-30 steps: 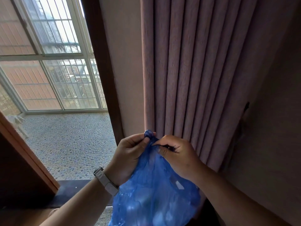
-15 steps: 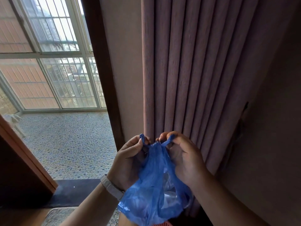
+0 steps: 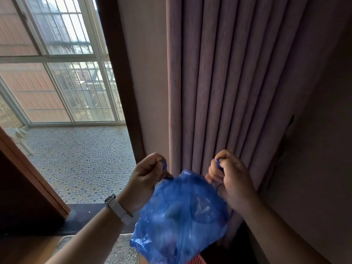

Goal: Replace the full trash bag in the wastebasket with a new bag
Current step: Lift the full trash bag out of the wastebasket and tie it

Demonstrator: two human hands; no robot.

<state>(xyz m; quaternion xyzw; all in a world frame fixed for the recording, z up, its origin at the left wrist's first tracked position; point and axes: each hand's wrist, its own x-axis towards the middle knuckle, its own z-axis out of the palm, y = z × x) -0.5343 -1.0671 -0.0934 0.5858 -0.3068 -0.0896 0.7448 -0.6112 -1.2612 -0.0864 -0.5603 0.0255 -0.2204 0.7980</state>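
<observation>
Up in front of the mauve pleated curtain (image 3: 219,82), the left hand (image 3: 146,178) and the right hand (image 3: 228,180) are each pinching a twisted corner of the translucent blue plastic trash bag (image 3: 182,212), holding them apart, likely to knot shut the full load hanging between the wrists.

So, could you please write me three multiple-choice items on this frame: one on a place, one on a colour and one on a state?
1. Where is the watch? A: on the left wrist. B: on the right wrist. C: on the floor.
2. What colour is the bag? A: black. B: blue. C: white.
3. How is the bag held? A: the left hand and the right hand each grip one top end. B: by one hand only. C: no hand touches it.

Answers: 1 A, its pale band wraps the left wrist. 2 B, the plastic is translucent blue. 3 A, each hand's fingers curl round a twisted blue end.
</observation>
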